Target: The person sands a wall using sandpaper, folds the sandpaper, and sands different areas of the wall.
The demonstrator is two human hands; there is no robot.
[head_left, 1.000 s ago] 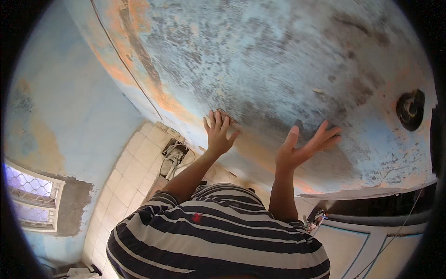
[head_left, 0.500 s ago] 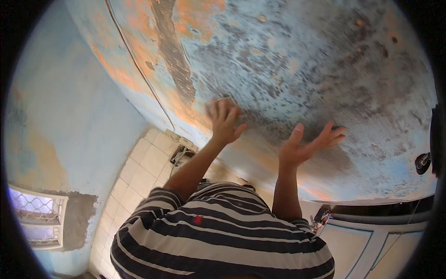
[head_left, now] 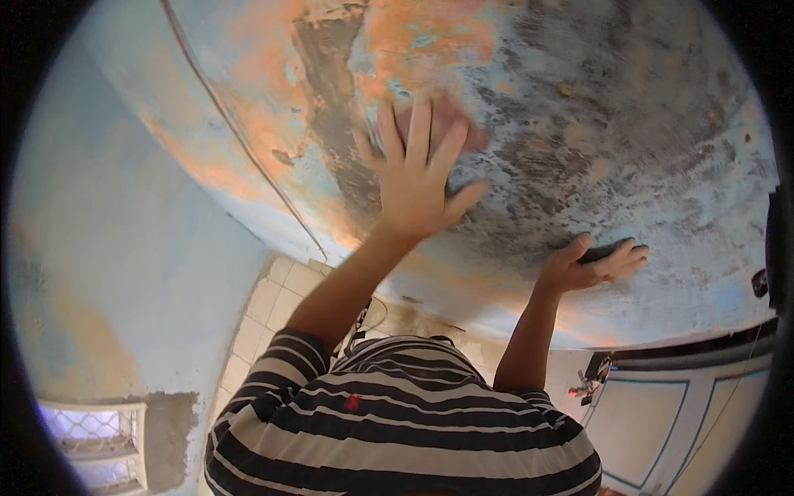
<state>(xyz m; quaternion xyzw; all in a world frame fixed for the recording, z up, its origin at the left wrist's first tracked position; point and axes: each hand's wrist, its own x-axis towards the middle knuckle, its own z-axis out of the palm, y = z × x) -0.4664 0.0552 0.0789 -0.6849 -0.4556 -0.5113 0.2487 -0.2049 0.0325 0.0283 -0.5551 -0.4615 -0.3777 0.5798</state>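
My left hand [head_left: 418,186] is raised against the mottled wall [head_left: 538,107], fingers spread and slightly blurred. Beneath the fingers it presses a reddish-brown piece of sandpaper [head_left: 471,136], mostly covered by the hand. Around it the wall is patchy: orange areas, pale blue paint and a grey strip of filler [head_left: 327,70]. Lower and to the right, my right hand [head_left: 591,264] is at the wall with thumb and fingers apart. Nothing shows in it; a dark shadow lies between thumb and fingers.
A thin cable [head_left: 240,136] runs down the wall at left. Pale floor tiles [head_left: 277,293] lie below. A window with a grille [head_left: 95,434] is set in the left wall, beside a grey patch [head_left: 169,430]. A panelled white door [head_left: 641,422] stands at lower right.
My left hand has moved up the wall with the sandpaper, its arm more extended. My right hand sits a little lower and farther right. The view has shifted slightly.
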